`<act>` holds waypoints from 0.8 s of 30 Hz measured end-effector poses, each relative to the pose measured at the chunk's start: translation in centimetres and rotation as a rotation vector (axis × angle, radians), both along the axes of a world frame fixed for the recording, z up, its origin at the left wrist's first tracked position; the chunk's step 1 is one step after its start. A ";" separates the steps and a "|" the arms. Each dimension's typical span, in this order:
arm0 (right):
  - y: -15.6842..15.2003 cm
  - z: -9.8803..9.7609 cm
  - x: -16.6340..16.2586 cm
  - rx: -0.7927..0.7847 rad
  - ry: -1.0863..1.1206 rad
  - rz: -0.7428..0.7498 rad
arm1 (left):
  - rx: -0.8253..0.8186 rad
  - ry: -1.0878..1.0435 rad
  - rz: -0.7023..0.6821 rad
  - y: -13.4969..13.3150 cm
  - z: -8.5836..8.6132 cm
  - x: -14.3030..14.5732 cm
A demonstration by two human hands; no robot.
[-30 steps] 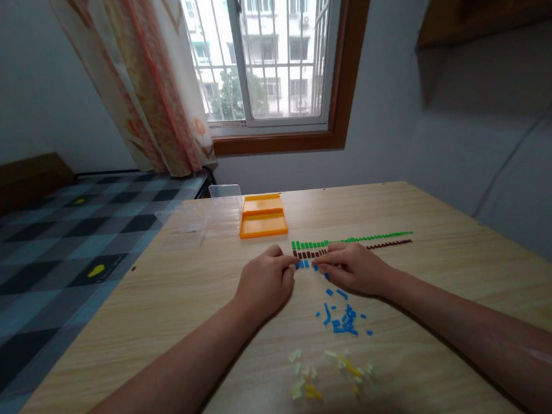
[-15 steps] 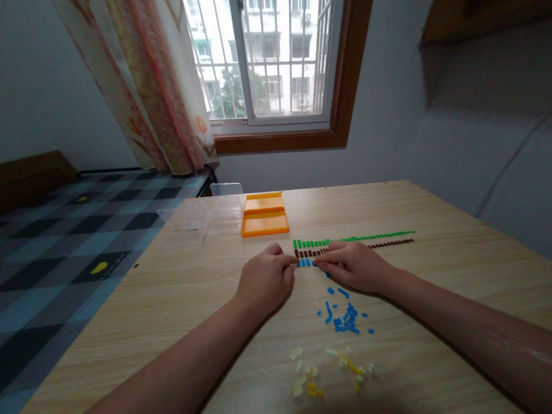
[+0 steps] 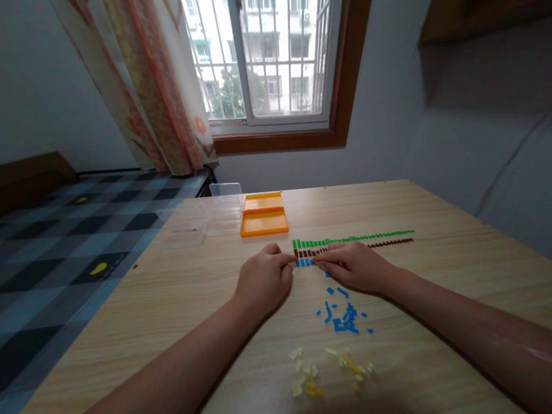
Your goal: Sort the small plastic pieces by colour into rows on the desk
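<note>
A short row of small blue plastic pieces [image 3: 303,263] lies on the table between my two hands. At its left end is my left hand [image 3: 266,276], fingers curled and fingertips against the end of the row; whatever they may pinch is hidden. My right hand [image 3: 354,266] is closed, with its thumb and forefinger on a blue piece [image 3: 313,261] at the row's right end. Just beyond runs a row of brown pieces [image 3: 391,243], partly covered by my right hand, and behind that a row of green pieces [image 3: 381,236].
Loose blue pieces [image 3: 348,319] are scattered nearer me, with pale and yellow pieces [image 3: 313,389] closer still. An orange case [image 3: 265,233] lies opened at the back, beside clear plastic boxes [image 3: 185,235]. A checked bed [image 3: 34,282] adjoins the wooden table [image 3: 170,328] on the left.
The blue piece under my right fingertips has shifted slightly left, closing the gap to the other blue pieces in the row. My left hand stays practically in place.
</note>
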State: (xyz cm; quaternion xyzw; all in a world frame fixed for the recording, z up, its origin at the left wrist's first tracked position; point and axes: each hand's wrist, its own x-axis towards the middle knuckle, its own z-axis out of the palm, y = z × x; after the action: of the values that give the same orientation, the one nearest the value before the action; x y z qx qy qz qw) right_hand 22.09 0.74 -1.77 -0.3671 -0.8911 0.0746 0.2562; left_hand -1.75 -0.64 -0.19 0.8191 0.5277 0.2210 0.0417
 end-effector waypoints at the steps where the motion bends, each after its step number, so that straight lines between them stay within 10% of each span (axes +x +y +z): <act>1: 0.0 0.0 0.0 0.003 0.000 0.001 | 0.000 -0.002 -0.001 0.0 0.0 0.0; 24: -0.5 0.1 1.2 -0.085 0.134 0.096 | -0.003 -0.014 0.007 -0.1 0.0 -0.1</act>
State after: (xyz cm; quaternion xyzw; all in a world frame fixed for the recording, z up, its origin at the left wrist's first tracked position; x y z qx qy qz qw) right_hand 23.32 0.26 -1.66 -0.3286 -0.8846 0.1491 0.2956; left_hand -1.86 -0.73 -0.18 0.8157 0.5305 0.2260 0.0460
